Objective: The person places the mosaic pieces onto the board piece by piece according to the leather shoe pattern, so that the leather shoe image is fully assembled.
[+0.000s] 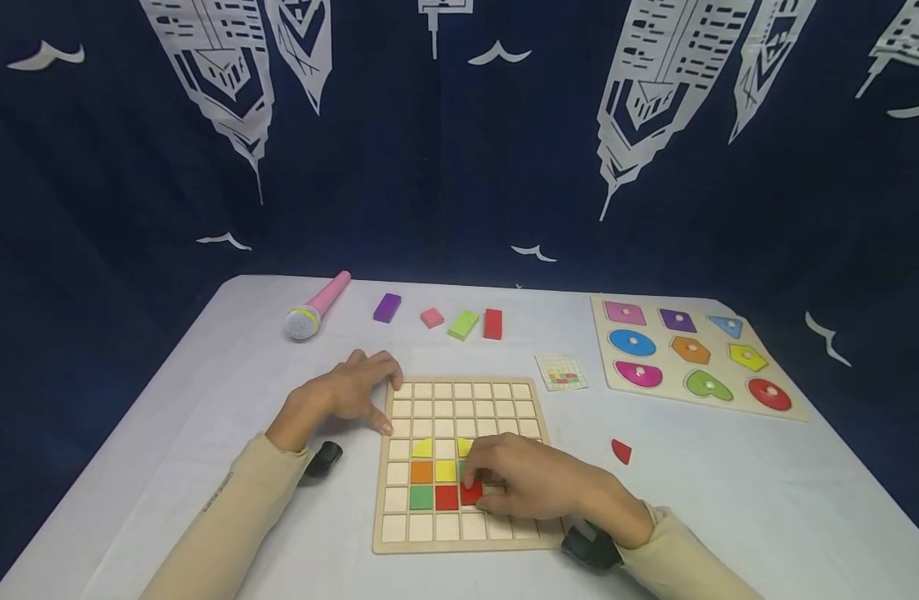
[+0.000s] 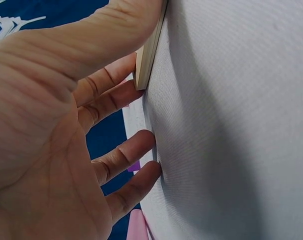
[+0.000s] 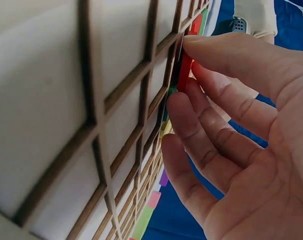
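Head view: left hand (image 1: 348,390), fingers spread, touches the wooden grid board (image 1: 483,408), likely steadying it; right hand (image 1: 536,477) pinches a red square tile (image 1: 471,496), presumably for precision.

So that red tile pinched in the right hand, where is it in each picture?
Head: lower middle, the red tile at the fingertips of the right hand.
Left wrist: not in it.
Right wrist: above centre, slightly right, the red tile.
Shared landmark: the wooden grid board, only an edge at top centre in left wrist, filling right wrist's left side.
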The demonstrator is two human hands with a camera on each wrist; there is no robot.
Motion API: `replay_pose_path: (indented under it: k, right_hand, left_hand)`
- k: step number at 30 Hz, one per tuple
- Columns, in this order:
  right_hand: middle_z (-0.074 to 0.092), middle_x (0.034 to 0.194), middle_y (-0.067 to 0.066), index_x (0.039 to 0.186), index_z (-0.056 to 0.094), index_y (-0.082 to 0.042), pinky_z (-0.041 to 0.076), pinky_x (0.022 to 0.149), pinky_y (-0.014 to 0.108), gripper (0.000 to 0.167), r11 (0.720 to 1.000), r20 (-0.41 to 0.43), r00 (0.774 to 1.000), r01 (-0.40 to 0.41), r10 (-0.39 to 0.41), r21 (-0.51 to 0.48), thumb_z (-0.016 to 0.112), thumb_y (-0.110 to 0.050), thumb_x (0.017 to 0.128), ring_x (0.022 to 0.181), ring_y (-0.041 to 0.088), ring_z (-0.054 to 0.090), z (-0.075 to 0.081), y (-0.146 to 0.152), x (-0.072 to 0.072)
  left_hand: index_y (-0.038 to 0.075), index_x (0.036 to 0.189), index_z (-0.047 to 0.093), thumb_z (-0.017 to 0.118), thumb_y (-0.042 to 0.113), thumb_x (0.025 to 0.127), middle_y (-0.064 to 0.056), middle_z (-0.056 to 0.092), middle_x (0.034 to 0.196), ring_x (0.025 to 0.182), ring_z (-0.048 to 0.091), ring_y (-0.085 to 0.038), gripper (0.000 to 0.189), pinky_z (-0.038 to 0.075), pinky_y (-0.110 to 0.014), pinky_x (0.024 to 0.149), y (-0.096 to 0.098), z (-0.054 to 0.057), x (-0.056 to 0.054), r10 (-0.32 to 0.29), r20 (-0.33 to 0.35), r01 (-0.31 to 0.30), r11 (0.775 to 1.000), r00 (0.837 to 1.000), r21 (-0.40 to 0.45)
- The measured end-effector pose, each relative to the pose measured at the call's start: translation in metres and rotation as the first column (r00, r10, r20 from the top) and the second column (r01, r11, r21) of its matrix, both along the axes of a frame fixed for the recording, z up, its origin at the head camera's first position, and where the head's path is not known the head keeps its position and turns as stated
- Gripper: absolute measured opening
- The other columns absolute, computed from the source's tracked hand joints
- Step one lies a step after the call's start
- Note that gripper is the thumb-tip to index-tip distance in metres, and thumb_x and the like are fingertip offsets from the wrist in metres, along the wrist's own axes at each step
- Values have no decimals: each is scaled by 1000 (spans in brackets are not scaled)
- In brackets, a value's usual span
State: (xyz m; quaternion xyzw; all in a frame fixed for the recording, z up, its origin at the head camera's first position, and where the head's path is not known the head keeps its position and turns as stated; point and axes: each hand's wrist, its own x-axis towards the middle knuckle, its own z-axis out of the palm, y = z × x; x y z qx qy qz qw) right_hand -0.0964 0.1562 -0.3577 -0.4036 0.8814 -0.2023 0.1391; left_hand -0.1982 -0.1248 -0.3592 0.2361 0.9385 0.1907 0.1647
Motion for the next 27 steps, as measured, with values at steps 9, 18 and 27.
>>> replay_pose_path:
  k: [9,18,27]
  right_hand:
    - [62,93,-15,97,72,-20,47,77,17,10,1000,7,1000,-1,1,15,73,-13,89,84,4,54,1,-4,2]
    - [66,100,-13,102,76,-17,51,86,23,12,997,-64,998,32,-28,75,73,-16,90,92,3,58,7,-4,15]
    - [58,125,-5,127,70,-25,48,93,27,32,994,-220,975,1,23,105,67,-22,96,109,10,50,5,17,36]
  left_hand:
    - [22,110,55,92,34,65,3,48,119,108,41,-25,59,45,-46,86,0,0,-1,-1,4,1,1000,1000,6]
    - [22,109,55,92,34,64,2,48,119,107,41,-25,60,46,-46,86,1,-1,-1,0,0,0,1000,1000,6]
    - [21,109,55,92,35,64,2,48,119,107,41,-25,60,46,-46,86,0,0,0,-1,-3,1,1000,1000,0]
